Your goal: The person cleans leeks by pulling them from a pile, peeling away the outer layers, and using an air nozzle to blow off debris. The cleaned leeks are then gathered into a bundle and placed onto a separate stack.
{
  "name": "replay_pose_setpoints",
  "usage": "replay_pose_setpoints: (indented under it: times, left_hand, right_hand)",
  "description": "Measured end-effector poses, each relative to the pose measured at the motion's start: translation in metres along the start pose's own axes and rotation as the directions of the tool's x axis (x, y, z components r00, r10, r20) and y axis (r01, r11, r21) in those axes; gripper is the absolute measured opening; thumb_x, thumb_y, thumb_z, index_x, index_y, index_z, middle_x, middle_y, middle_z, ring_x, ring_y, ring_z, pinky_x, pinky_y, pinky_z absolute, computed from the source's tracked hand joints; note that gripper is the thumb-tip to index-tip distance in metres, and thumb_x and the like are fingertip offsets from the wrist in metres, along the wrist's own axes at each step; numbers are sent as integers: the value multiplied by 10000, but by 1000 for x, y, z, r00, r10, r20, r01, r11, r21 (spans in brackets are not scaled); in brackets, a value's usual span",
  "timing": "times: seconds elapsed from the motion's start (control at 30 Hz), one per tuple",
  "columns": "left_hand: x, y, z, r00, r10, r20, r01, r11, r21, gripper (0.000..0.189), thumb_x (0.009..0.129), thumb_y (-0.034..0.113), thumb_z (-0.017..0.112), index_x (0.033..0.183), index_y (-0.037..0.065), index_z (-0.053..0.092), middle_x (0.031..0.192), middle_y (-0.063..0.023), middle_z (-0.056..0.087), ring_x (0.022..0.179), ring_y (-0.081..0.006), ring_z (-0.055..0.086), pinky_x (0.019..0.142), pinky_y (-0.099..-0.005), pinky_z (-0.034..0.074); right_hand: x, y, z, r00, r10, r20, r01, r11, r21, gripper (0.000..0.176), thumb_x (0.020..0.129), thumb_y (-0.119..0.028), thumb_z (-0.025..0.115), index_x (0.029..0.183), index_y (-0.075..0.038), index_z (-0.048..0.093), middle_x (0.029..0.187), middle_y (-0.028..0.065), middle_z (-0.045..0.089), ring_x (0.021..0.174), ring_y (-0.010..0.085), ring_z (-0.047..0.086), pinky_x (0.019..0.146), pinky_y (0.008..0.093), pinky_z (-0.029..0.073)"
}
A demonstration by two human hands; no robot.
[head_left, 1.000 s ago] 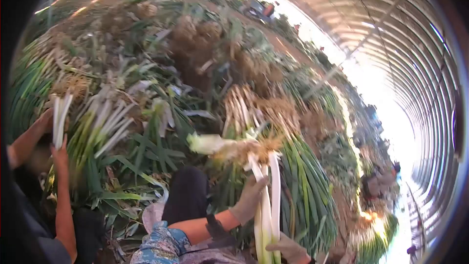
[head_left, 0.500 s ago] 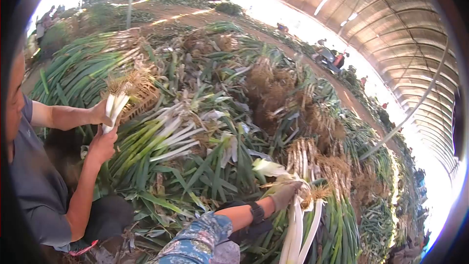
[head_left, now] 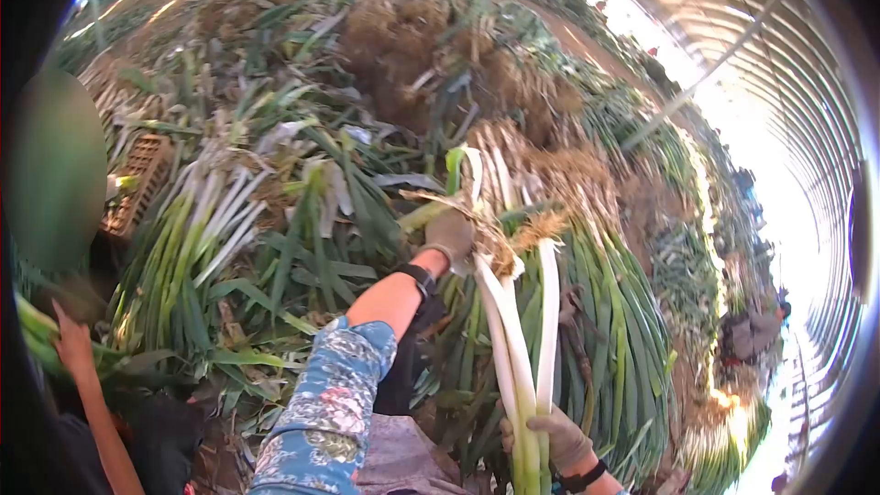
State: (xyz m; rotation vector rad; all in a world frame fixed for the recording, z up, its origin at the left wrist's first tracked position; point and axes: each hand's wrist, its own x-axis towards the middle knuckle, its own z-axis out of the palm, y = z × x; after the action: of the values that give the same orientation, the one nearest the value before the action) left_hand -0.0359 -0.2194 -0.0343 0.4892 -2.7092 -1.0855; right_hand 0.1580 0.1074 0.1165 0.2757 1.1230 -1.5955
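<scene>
My left hand point(head_left: 449, 236), in a dirty glove, is closed on peeled outer leaves point(head_left: 469, 170) near the root end of several long green onions point(head_left: 515, 353). Dry brown skin hangs by the roots beside it. Lower down, my right hand point(head_left: 561, 437), also gloved, wraps round the pale green part of the stalks. The white shafts point away from me, and one stands slightly apart with a tuft of roots point(head_left: 541, 229). Just behind and to the right lies a large heap of green onions point(head_left: 610, 298), roots facing away.
Another pile of green onions point(head_left: 188, 238) lies left of centre, beside a brown plastic crate point(head_left: 142, 183). At lower left is a co-worker's hand point(head_left: 73, 339) near green leaves. A slanted pole point(head_left: 706, 78) crosses at upper right under the arched roof.
The view has turned right and down. My right hand has come into view on the stalks. My left hand has shifted leftward with the leaves. The co-worker's bundle is no longer raised in view.
</scene>
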Motion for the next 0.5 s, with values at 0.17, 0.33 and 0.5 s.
replay_pose_setpoints:
  times: [0.17,0.33,0.5]
  left_hand:
    - [18,13,8,939,288,-188,-283,958,57,287,872,278,553,954,63,724,969,-214,710,916,-388,684,824,-481,543]
    - [37,34,12,969,222,110,-244,933,266,276,858,295,569,955,106,746,1007,-174,724,966,-331,695,815,-457,548]
    - [53,2,-21,987,18,-158,8,986,167,257,842,332,640,946,142,779,1044,-143,737,964,-314,708,799,-428,559]
  right_hand:
    - [-5,-18,-6,998,-6,-69,8,999,32,630,818,-139,724,1363,24,454,986,155,631,830,248,670,751,362,582]
    - [-7,-25,-14,993,-12,-115,10,1000,-16,711,789,-182,745,1399,2,430,961,140,630,825,257,670,758,361,577]
    - [-44,-4,0,950,-58,-307,45,998,-49,373,917,-204,628,1246,-33,581,961,103,685,779,226,683,660,340,584]
